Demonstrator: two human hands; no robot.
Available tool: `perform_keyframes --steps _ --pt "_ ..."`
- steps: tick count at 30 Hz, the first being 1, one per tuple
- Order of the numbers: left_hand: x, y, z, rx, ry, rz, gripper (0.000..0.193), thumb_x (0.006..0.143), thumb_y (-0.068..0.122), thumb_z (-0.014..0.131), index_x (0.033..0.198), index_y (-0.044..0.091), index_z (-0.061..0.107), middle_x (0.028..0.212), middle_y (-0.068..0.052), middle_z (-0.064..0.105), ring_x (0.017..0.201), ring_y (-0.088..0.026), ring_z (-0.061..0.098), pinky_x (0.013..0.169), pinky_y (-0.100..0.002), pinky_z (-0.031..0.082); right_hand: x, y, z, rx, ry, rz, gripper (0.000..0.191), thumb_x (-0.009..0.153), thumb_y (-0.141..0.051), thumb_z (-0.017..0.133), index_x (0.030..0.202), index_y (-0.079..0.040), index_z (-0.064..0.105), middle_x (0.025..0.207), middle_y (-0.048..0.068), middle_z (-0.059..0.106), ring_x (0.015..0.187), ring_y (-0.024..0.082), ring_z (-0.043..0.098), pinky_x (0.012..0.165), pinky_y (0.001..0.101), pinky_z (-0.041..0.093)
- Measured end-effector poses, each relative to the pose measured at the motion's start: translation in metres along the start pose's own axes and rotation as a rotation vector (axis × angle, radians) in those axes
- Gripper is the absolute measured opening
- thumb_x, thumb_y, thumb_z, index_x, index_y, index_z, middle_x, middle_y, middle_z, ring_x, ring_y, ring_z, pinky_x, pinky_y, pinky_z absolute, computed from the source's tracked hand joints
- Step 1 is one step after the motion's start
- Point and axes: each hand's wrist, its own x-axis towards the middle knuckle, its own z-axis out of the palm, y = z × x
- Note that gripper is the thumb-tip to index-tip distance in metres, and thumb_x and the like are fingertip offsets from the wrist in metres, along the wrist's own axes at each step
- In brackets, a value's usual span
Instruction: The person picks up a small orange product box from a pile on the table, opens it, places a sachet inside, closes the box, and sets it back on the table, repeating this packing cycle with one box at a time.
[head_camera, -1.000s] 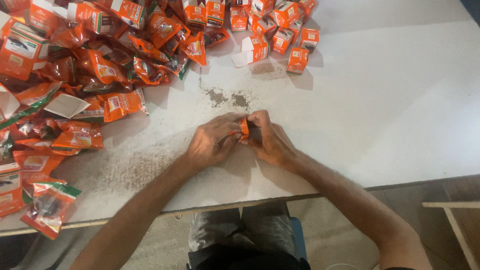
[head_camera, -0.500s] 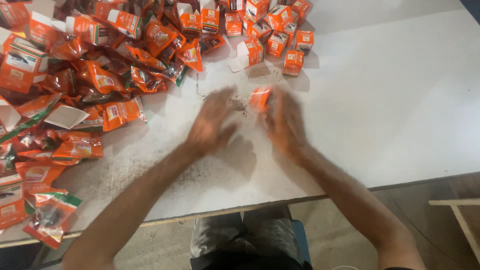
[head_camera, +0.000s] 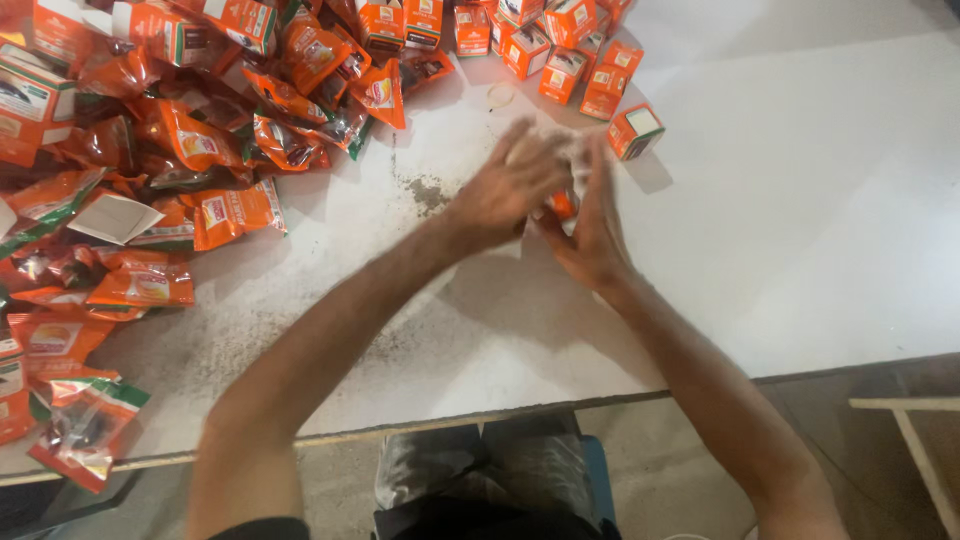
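My left hand (head_camera: 508, 188) and my right hand (head_camera: 592, 222) meet over the white table (head_camera: 800, 200), both closed around a small orange box (head_camera: 562, 205) that shows only as a sliver between the fingers. The hands are blurred with motion and hover near a loose orange box (head_camera: 634, 131) lying on the table to their upper right. A patch of dark crumbs (head_camera: 428, 192) lies just left of my left hand.
A big heap of orange pouches (head_camera: 170, 150) covers the table's left side. Several small orange boxes (head_camera: 540, 40) are piled at the top centre. A rubber band (head_camera: 500, 96) lies near them. A pale wooden frame (head_camera: 905, 420) stands at the lower right.
Both hands have moved away from me across the table toward the boxes, carrying the small orange box; they spread apart briefly and have closed together on it again.
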Motion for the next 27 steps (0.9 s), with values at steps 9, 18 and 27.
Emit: perform_keyframes --steps 9,18,27 --pt "-0.049 -0.088 -0.068 0.412 -0.231 -0.692 0.078 0.069 0.001 0.071 0.143 -0.001 0.047 0.141 -0.031 0.045 0.126 -0.048 0.047 0.098 -0.059 0.043 -0.017 -0.014 0.038 0.180 -0.188 -0.021 0.064 0.111 -0.016 0.055 0.158 -0.002 0.013 0.151 0.025 0.041 0.139 0.035 0.044 0.111 0.0500 0.040" --pt "-0.065 -0.031 -0.065 0.082 -0.159 -0.554 0.047 0.080 -0.002 0.073 0.125 0.007 0.060 0.111 -0.017 0.063 0.108 -0.039 0.063 0.082 -0.049 0.055 -0.015 -0.037 0.021 0.175 -0.203 0.076 0.050 0.091 -0.010 0.076 0.134 -0.003 0.052 0.122 0.013 0.063 0.112 0.022 0.063 0.089 0.0381 0.056" --pt "-0.087 0.080 -0.091 -0.088 0.239 -0.119 0.056 0.085 -0.003 0.077 0.136 0.005 0.057 0.136 -0.024 0.056 0.121 -0.040 0.064 0.103 -0.049 0.057 -0.021 -0.040 0.027 0.209 -0.253 0.111 0.037 0.077 0.000 0.084 0.111 -0.003 0.067 0.102 0.008 0.070 0.091 0.017 0.070 0.080 0.0321 0.057"
